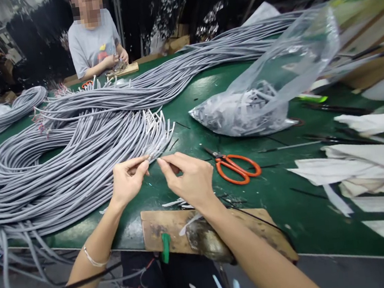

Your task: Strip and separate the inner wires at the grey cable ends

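Both my hands meet over the green table at the loose end of a bundle of grey cables [110,158]. My left hand [128,180] is closed in a pinch at the pale, thin wire ends of one cable [153,152]. Just to the right, my right hand [192,179] has thumb and forefinger pressed together; what lies between them is too small to make out. Scissors with orange handles [238,166] lie to the right of my right hand, blades slightly apart. Beneath my wrists is a worn wooden board [166,219] with a green clip [166,247].
A clear plastic bag [244,109] of small grey and white pieces stands beyond the scissors. White cloth-like strips [365,188] and dark tools [338,108] lie at the right. Across the table [314,227], a person [95,43] works with their hands near another board.
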### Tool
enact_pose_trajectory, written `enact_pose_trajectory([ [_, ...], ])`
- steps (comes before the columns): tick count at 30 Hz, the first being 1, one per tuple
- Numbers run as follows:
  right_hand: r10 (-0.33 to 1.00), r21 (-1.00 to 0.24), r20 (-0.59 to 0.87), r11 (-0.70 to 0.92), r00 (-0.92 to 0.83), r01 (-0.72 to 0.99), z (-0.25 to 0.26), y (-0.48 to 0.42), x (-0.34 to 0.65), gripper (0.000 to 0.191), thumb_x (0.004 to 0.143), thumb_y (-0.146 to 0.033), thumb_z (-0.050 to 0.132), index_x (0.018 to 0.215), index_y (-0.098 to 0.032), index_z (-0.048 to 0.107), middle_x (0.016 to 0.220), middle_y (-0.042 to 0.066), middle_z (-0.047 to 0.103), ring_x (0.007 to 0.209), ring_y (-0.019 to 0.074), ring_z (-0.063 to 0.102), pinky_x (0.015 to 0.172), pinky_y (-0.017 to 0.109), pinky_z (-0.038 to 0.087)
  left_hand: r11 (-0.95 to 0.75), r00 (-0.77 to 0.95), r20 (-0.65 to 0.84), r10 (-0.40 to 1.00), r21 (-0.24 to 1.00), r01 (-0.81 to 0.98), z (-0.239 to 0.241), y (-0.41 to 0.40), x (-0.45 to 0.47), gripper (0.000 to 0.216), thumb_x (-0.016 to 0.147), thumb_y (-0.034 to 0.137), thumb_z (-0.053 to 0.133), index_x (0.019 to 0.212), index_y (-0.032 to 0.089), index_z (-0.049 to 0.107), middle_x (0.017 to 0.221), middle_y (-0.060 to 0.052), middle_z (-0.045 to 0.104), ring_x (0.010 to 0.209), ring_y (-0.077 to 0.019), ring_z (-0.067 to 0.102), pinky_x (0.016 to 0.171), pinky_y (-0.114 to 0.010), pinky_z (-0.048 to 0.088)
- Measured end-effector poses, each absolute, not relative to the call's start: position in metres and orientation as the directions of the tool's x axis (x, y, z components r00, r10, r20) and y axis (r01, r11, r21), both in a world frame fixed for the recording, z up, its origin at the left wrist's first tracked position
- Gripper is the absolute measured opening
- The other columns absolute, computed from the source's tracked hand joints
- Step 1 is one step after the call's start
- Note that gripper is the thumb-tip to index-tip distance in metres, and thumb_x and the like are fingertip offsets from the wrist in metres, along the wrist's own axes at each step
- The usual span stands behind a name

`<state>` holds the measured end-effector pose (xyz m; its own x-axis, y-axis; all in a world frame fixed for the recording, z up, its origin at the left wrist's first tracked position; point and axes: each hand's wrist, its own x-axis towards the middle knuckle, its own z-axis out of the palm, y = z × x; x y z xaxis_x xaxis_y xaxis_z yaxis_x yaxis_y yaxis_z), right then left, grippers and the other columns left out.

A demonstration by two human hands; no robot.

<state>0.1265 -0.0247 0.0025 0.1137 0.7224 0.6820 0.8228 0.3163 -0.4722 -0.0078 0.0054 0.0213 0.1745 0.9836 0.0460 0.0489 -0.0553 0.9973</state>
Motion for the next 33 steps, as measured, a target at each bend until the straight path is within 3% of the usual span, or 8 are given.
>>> enact_pose_trajectory([
  [7, 0.774, -0.577, 0.628, 0.392, 0.082, 0.716, 0.003, -0.024, 0.126, 0.028, 0.084, -0.029, 0.049, 0.062, -0.017, 0.063, 0.049, -0.001, 0.053, 0.044, 0.0084, 0.043, 0.047, 0.021, 0.032, -0.226, 0.214, 0.178, 0.961, 0.948, 0.223, 0.018, 0.004, -0.009, 0.023, 0.07, 0.03, 0.059, 0.079, 0.014, 0.073, 0.068, -0.006, 0.068, 0.058, -0.0135, 0.058, 0.048, -0.022, 0.042],
  [10, 0.786, -0.628, 0.615, 0.434, 0.07, 0.646, 0.002, -0.023, 0.127, 0.029, 0.084, -0.028, 0.048, 0.062, -0.017, 0.064, 0.05, -0.001, 0.054, 0.043, 0.0082, 0.042, 0.045, 0.021, 0.033, -0.192, 0.231, 0.15, 0.961, 0.966, 0.172, 0.016, 0.003, -0.007, 0.023, 0.07, 0.032, 0.059, 0.075, 0.014, 0.071, 0.059, -0.004, 0.064, 0.059, -0.0146, 0.058, 0.049, -0.022, 0.042],
  [15, 0.703, -0.541, 0.712, 0.548, 0.0, 0.638, 0.006, -0.028, 0.124, 0.028, 0.084, -0.025, 0.048, 0.065, -0.017, 0.065, 0.048, -0.001, 0.053, 0.042, 0.0084, 0.043, 0.044, 0.021, 0.034, -0.131, 0.197, 0.114, 0.974, 0.988, 0.077, 0.01, 0.006, -0.002, 0.027, 0.07, 0.038, 0.059, 0.075, 0.012, 0.068, 0.051, -0.001, 0.056, 0.05, -0.0099, 0.05, 0.044, -0.019, 0.036],
  [19, 0.615, -0.486, 0.774, 0.727, -0.147, 0.485, 0.018, -0.039, 0.117, 0.026, 0.083, -0.025, 0.05, 0.062, -0.018, 0.063, 0.05, -0.001, 0.057, 0.043, 0.0083, 0.046, 0.046, 0.021, 0.037, -0.043, 0.053, 0.039, 0.998, 0.996, 0.079, 0.006, 0.018, -0.006, 0.027, 0.07, 0.037, 0.06, 0.071, 0.011, 0.066, 0.045, 0.004, 0.045, 0.04, -0.0045, 0.036, 0.04, -0.018, 0.027],
  [22, 0.713, -0.649, 0.69, 0.532, 0.127, 0.544, 0.019, -0.038, 0.119, 0.025, 0.083, -0.023, 0.049, 0.063, -0.017, 0.062, 0.051, -0.001, 0.055, 0.041, 0.008, 0.042, 0.042, 0.02, 0.033, 0.009, 0.083, -0.012, 0.997, 0.999, 0.033, 0.007, 0.023, -0.011, 0.03, 0.072, 0.038, 0.058, 0.078, 0.01, 0.065, 0.045, 0.007, 0.041, 0.038, -0.0031, 0.032, 0.039, -0.017, 0.026],
  [24, 0.735, -0.691, 0.636, 0.406, 0.235, 0.599, 0.015, -0.032, 0.123, 0.025, 0.083, -0.024, 0.05, 0.063, -0.016, 0.061, 0.049, -0.001, 0.053, 0.041, 0.0083, 0.041, 0.042, 0.021, 0.032, -0.053, 0.104, 0.045, 0.994, 0.996, 0.072, 0.009, 0.021, -0.013, 0.032, 0.074, 0.038, 0.056, 0.088, 0.01, 0.064, 0.05, 0.005, 0.046, 0.041, -0.0039, 0.039, 0.042, -0.017, 0.032],
  [29, 0.761, -0.663, 0.617, 0.363, 0.202, 0.655, 0.006, -0.023, 0.125, 0.028, 0.084, -0.028, 0.048, 0.063, -0.016, 0.061, 0.048, -0.002, 0.05, 0.041, 0.0082, 0.041, 0.044, 0.021, 0.032, -0.248, -0.029, 0.281, 0.959, 0.887, 0.388, 0.01, 0.013, -0.015, 0.024, 0.07, 0.028, 0.063, 0.088, 0.012, 0.064, 0.079, -0.004, 0.062, 0.054, -0.0071, 0.056, 0.052, -0.018, 0.044],
  [33, 0.789, -0.672, 0.598, 0.4, 0.139, 0.623, 0.006, -0.022, 0.122, 0.03, 0.085, -0.027, 0.046, 0.059, -0.016, 0.059, 0.046, -0.003, 0.048, 0.04, 0.0072, 0.038, 0.044, 0.02, 0.03, -0.251, -0.017, 0.268, 0.963, 0.92, 0.302, 0.013, 0.011, -0.014, 0.022, 0.074, 0.032, 0.059, 0.077, 0.011, 0.065, 0.058, -0.001, 0.058, 0.042, -0.0068, 0.052, 0.044, -0.018, 0.043],
])
